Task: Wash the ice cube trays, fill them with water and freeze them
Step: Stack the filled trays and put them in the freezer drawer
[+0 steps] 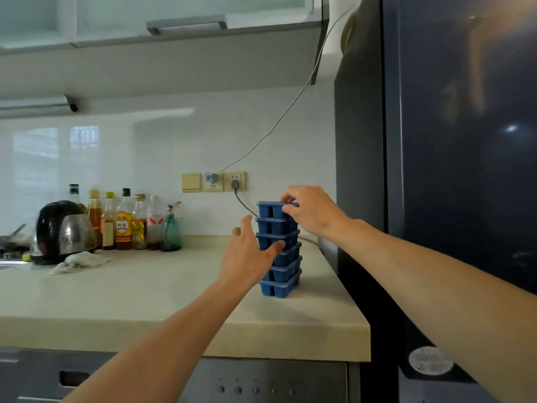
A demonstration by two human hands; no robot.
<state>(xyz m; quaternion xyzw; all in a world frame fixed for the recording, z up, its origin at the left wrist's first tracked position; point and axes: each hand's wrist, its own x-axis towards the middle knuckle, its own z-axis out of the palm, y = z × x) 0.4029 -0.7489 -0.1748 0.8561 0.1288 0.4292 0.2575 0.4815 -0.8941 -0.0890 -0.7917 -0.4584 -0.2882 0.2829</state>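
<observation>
Both arms are out over the pale stone desk (pixel 145 286), reaching for the tall stack of blue plastic ice cube trays (pixel 279 251) standing near the desk's right end, just beside the dark glossy fridge (pixel 465 170). Seven trays, by my count, piled one on another! The right hand (pixel 312 212) is up at the top tray (pixel 270 210), fingers curled and pinching its rim. The left hand (pixel 250 254) is spread open against the middle of the stack, thumb across the trays' front, palm on their left side, not closed round anything. Over at the left, a row of glass sauce bottles (pixel 125 222) lines the white wall, a black and steel kettle (pixel 62 231) beside them, a crumpled white cloth (pixel 81 261) in front.
</observation>
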